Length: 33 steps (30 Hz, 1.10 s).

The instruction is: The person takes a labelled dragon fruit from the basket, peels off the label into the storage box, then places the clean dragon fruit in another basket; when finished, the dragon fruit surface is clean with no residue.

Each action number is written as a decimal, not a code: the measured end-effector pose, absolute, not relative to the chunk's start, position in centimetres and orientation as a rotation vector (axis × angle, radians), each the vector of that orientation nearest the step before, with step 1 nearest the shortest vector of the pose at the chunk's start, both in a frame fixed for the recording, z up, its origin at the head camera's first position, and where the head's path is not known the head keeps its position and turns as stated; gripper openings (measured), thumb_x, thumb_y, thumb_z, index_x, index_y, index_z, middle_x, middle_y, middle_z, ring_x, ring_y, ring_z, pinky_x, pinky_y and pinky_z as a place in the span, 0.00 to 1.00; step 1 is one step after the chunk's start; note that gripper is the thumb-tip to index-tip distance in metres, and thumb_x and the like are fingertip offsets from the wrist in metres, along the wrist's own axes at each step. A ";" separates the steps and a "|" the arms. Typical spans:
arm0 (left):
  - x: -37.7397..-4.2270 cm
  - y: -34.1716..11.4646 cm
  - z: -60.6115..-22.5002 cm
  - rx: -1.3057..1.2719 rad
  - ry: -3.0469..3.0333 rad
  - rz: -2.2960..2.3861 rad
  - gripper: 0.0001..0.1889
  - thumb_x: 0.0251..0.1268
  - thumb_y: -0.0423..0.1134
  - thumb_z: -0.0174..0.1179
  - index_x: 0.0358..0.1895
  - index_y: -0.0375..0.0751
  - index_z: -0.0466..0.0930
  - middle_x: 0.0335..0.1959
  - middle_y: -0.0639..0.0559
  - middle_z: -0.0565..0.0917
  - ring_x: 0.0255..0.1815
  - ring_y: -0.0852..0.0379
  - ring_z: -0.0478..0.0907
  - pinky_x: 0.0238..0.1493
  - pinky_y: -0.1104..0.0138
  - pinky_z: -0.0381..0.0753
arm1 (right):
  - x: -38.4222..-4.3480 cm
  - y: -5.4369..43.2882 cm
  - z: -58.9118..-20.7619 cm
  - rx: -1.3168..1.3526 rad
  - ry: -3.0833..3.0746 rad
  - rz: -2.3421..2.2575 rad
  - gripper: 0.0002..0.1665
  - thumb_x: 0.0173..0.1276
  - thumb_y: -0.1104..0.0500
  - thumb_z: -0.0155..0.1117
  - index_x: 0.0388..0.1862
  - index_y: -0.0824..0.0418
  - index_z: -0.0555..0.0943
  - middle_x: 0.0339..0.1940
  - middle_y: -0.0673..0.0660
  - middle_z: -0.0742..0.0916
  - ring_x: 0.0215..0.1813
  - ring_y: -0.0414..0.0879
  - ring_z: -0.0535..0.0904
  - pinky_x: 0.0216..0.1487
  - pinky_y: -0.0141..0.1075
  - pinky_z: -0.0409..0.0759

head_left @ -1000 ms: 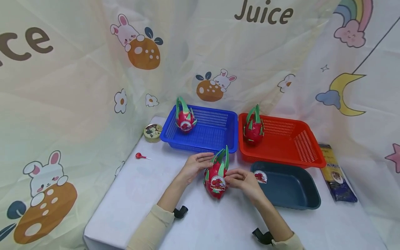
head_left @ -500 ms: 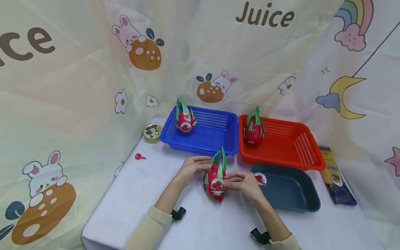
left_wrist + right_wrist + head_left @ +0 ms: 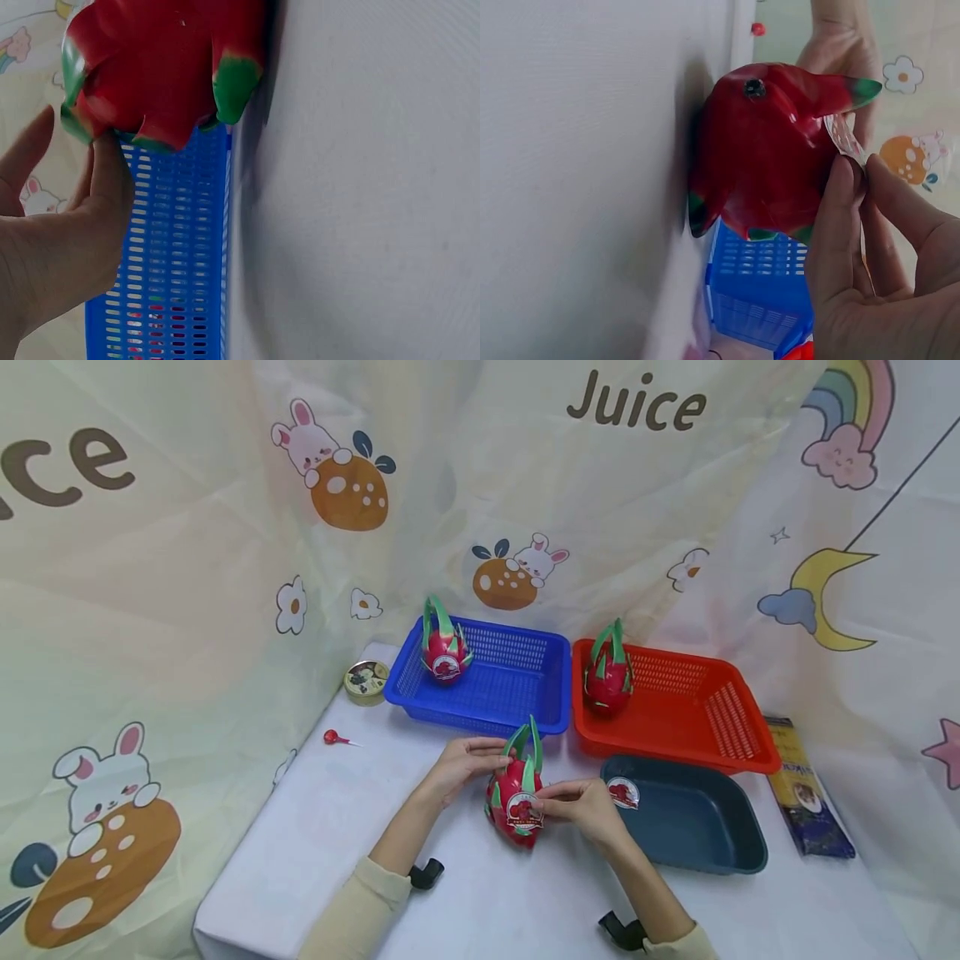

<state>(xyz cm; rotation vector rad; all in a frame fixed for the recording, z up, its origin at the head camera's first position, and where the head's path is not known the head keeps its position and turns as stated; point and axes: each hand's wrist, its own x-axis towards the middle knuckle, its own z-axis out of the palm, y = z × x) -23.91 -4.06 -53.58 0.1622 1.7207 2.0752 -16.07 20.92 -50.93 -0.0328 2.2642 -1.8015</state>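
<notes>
A red dragon fruit point(image 3: 514, 793) with green leaf tips stands on the white table in the head view, its leaves pointing away. On its near face is a round fruit-print sticker point(image 3: 523, 811). My right hand point(image 3: 581, 807) pinches the sticker's right edge between thumb and fingers; in the right wrist view that sticker point(image 3: 844, 137) stands off the skin at its edge. My left hand point(image 3: 467, 768) rests its fingers on the fruit's upper left side near the leaves. The left wrist view shows the thumb apart from the fruit point(image 3: 169, 67).
Behind stand a blue basket point(image 3: 517, 681) and a red basket point(image 3: 690, 702), with one dragon fruit point(image 3: 446, 656) and another point(image 3: 608, 681) inside. A dark tray point(image 3: 697, 827) bears a sticker point(image 3: 623, 792). A tin point(image 3: 366, 682), a red-handled tool point(image 3: 335, 737) and a packet point(image 3: 813, 793) lie around.
My right fingers have moved from the fruit's right side onto the sticker's edge. The dragon fruit has shifted slightly towards me, its leaves leaning further left. My left hand stays beside it.
</notes>
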 end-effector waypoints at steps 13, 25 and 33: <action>-22.8 -3.9 -54.1 0.150 1.712 2.090 0.28 0.63 0.39 0.75 0.66 0.38 0.82 0.61 0.43 0.86 0.59 0.49 0.85 0.66 0.57 0.80 | -16.1 21.4 -51.6 0.007 2.011 -1.854 0.18 0.69 0.59 0.76 0.52 0.70 0.88 0.47 0.60 0.91 0.47 0.49 0.88 0.49 0.40 0.89; -22.9 -3.8 -54.2 0.113 1.704 2.136 0.26 0.62 0.36 0.75 0.64 0.35 0.83 0.56 0.41 0.88 0.47 0.54 0.89 0.58 0.60 0.85 | -16.2 21.8 -52.1 -0.029 1.812 -1.938 0.15 0.74 0.60 0.69 0.53 0.70 0.88 0.46 0.55 0.90 0.47 0.47 0.87 0.50 0.37 0.88; -23.3 -3.8 -53.9 0.107 1.692 2.166 0.25 0.62 0.34 0.74 0.64 0.36 0.84 0.54 0.42 0.89 0.47 0.55 0.89 0.53 0.64 0.87 | -16.7 22.6 -51.4 -0.055 1.648 -2.006 0.13 0.79 0.62 0.62 0.55 0.63 0.88 0.49 0.54 0.90 0.50 0.46 0.87 0.54 0.38 0.87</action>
